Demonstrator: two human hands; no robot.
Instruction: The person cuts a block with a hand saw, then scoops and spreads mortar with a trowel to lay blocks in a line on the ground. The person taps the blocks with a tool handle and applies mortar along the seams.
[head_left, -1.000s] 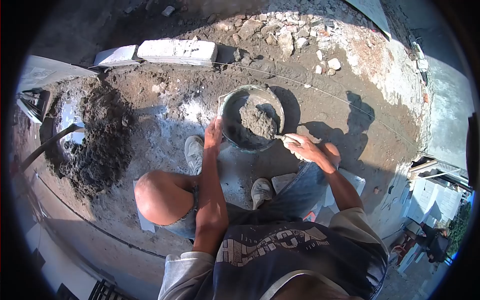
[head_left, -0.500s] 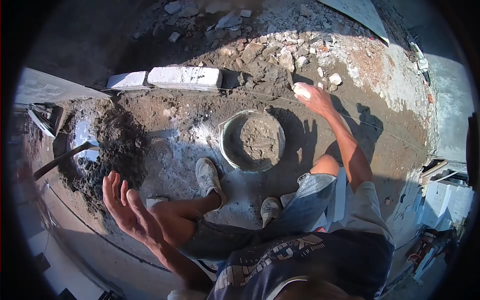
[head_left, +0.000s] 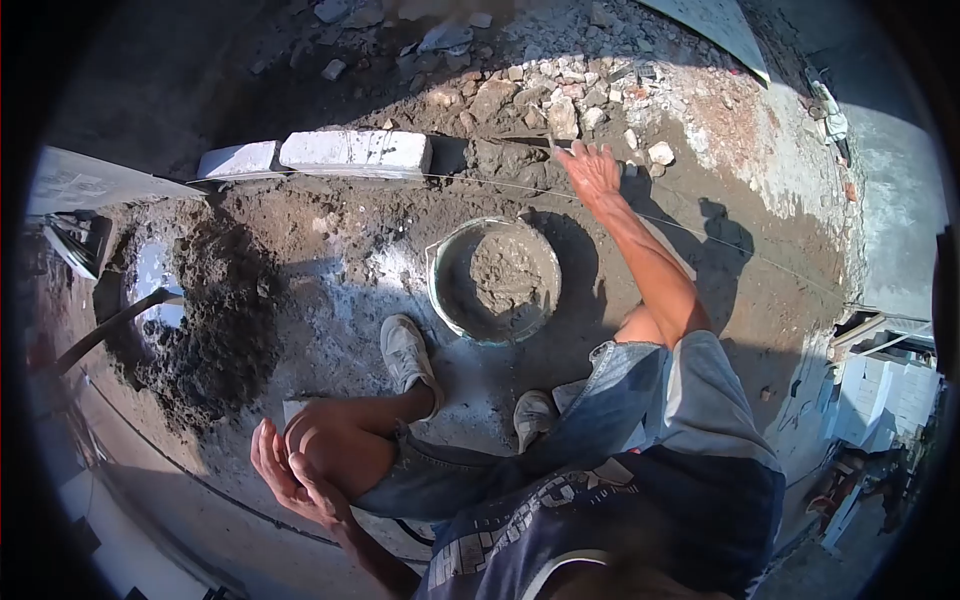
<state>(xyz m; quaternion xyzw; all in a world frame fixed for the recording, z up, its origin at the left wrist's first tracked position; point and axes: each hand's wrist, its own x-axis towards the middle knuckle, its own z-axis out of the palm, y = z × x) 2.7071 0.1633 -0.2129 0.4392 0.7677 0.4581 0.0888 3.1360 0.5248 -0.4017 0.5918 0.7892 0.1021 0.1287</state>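
My right hand [head_left: 592, 175] is closed round the handle of a trowel, and its thin blade [head_left: 525, 138] points left across a heap of wet mortar [head_left: 505, 158]. That mortar lies just right of a white block [head_left: 355, 154], which is in line with a second white block [head_left: 240, 160]. A taut string [head_left: 480, 184] runs along their near side and passes by my right wrist. My left hand [head_left: 300, 478] is empty beside my bent knee, fingers curled loosely and apart. Between my feet and the blocks stands a bucket [head_left: 440, 290] with mortar [head_left: 508, 272] inside.
At left, a long tool handle [head_left: 115, 328] rests over a dark mortar pile [head_left: 225, 300]. Rubble stones [head_left: 562, 118] lie behind the mortar row. A pale board [head_left: 110, 180] stands at the left end, and white blocks [head_left: 868, 400] are stacked at far right.
My right hand has moved left and slightly farther away, turning the trowel blade flatter over the mortar. My left hand has dropped lower and nearer my knee. The view has shifted slightly.
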